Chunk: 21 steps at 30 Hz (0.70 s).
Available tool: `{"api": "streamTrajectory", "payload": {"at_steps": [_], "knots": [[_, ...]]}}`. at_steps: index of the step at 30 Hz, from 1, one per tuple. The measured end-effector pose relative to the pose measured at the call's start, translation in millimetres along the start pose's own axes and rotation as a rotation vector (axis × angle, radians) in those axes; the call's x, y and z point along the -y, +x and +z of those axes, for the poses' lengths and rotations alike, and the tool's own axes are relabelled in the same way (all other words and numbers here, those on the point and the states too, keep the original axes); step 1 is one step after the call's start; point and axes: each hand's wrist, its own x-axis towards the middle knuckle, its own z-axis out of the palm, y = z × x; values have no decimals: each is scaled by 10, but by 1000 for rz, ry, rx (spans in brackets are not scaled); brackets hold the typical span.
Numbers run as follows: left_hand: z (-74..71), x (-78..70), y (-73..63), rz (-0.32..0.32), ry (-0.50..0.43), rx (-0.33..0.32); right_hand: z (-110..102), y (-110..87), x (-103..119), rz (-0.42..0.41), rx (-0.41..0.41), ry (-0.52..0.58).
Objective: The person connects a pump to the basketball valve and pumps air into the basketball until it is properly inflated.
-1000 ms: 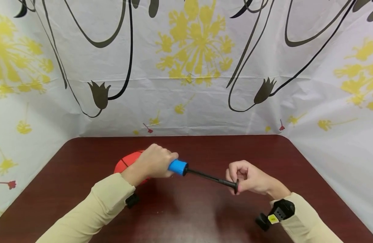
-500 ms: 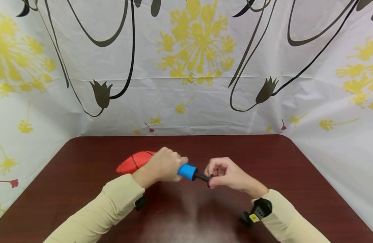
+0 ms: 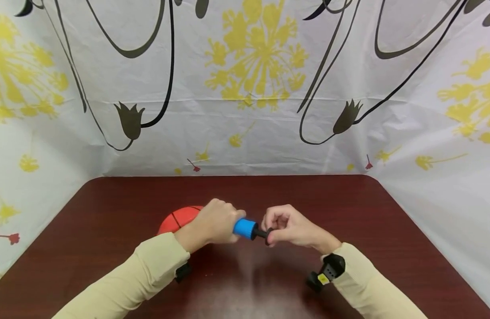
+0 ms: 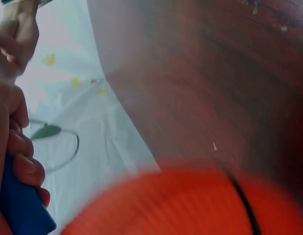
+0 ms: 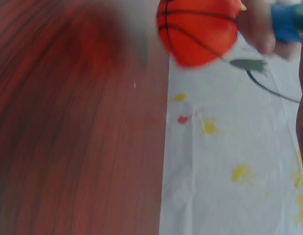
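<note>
My left hand [image 3: 217, 221] grips the blue barrel of a small hand pump [image 3: 244, 228], its fingers curled round it. At the barrel's right end, my right hand [image 3: 292, 226] pinches the black plunger handle [image 3: 268, 236]. Only a short length of black rod shows between barrel and handle. A red ball with black lines [image 3: 181, 218], like a basketball, sits behind the left hand at the pump's other end. The join between ball and pump is hidden by that hand. In the left wrist view the ball [image 4: 180, 205] looms close and blurred below the fingers.
Beneath both hands lies a dark red-brown table [image 3: 328, 195] with rounded far corners. A white patterned sheet [image 3: 245, 146] hangs behind it and along both sides. Each wrist carries a black camera, the right one [image 3: 332, 267] plainly seen.
The right hand has moved left, pushing the long black rod most of the way into the barrel. The left hand has shifted slightly right. The ball's visible outline has changed.
</note>
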Motion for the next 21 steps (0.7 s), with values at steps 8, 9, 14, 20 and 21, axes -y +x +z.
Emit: {"api": "streamTrajectory", "payload": {"at_steps": [8, 9, 14, 20, 21], "knots": [[-79, 29, -20, 50, 23, -1, -14, -56, 156, -2, 43, 5], [-97, 45, -15, 46, 31, 0, -52, -106, 196, -17, 65, 35], [-160, 120, -23, -6, 63, 15, -230, -338, 313, -81, 168, 156], [-114, 65, 10, -6, 47, -16, -111, -142, 154, -34, 30, 64], [-103, 48, 12, -5, 42, -27, -69, -78, 122, -14, 6, 35]]}}
